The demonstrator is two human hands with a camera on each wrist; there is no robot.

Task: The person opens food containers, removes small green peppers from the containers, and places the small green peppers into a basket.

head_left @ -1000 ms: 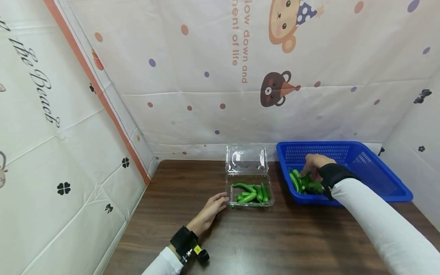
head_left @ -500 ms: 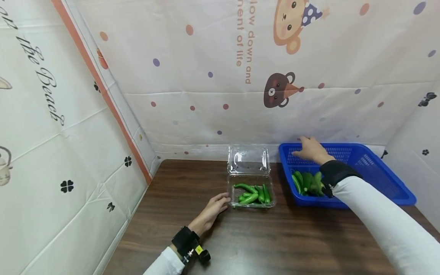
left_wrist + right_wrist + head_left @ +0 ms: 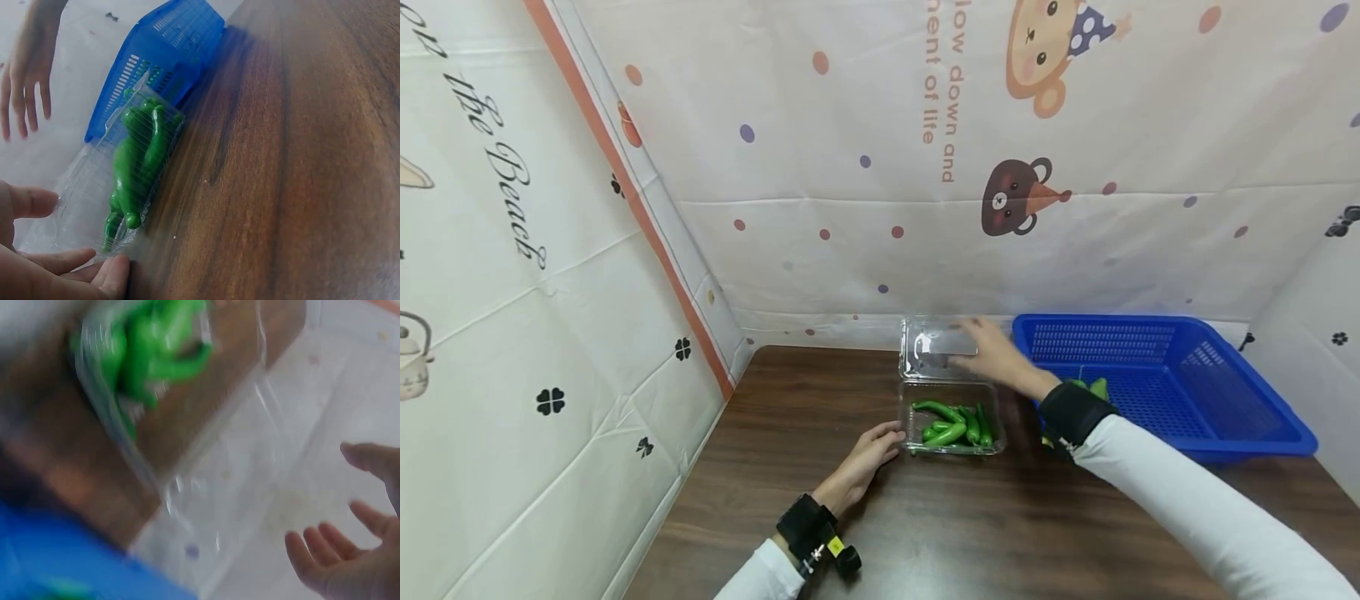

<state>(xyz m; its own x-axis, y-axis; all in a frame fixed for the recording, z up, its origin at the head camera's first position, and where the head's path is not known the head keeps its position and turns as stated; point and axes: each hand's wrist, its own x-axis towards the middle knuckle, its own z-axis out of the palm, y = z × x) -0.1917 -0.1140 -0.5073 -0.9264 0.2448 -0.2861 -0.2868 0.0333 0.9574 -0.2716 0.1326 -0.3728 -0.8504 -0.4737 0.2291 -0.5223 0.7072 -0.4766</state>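
Note:
A clear plastic clamshell box [image 3: 951, 388] lies on the table with several green chili peppers [image 3: 946, 434] in its base. Its lid [image 3: 921, 350] stands raised at the back. My left hand [image 3: 861, 460] rests at the box's left side, fingertips right at the wall; in the left wrist view the thumb and fingers lie near that end, loosely extended. My right hand [image 3: 996, 357] hangs over the lid with spread fingers and holds nothing. In the right wrist view the right hand [image 3: 350, 556] is apart from the blurred box.
A blue plastic basket [image 3: 1172, 417] stands right of the box, with green peppers [image 3: 1099, 388] partly hidden behind my right wrist. A brown wooden table [image 3: 970, 533] carries everything. A printed white sheet [image 3: 820, 275] hangs behind, close to the lid and basket.
My right hand has risen out of the blue basket, empty, and moved left to the box's lid. The left hand stays at the box. The head view has shifted slightly.

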